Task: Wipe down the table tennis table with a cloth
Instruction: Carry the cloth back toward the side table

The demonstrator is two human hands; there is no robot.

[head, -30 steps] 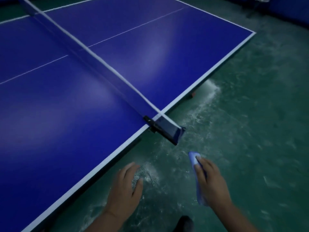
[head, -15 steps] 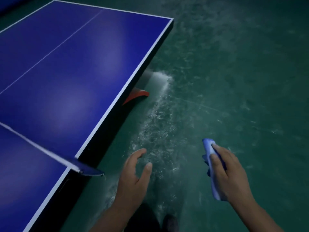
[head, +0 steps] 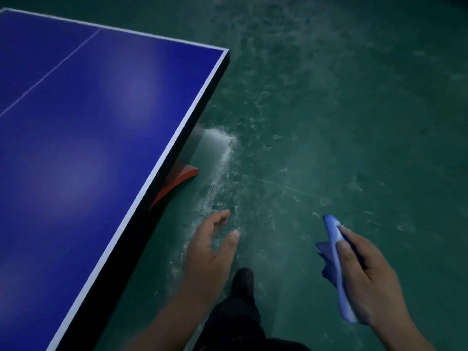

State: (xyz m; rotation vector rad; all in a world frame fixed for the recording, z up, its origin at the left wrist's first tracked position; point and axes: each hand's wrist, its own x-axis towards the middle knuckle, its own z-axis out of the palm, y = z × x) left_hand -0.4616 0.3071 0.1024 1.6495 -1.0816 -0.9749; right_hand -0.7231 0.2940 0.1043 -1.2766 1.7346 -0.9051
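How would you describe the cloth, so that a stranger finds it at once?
Start at the blue table on the left, then look right across the green floor. The right hand grips the cloth there: light blue, folded, the only thing held, since the left hand is empty.

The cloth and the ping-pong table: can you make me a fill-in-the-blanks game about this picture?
1. The blue cloth is held in the ____ hand.
2. The left hand holds ____.
3. The table tennis table top is coloured ____.
4. The cloth hangs over the green ____, not touching the table.

Missing words: right; nothing; blue; floor
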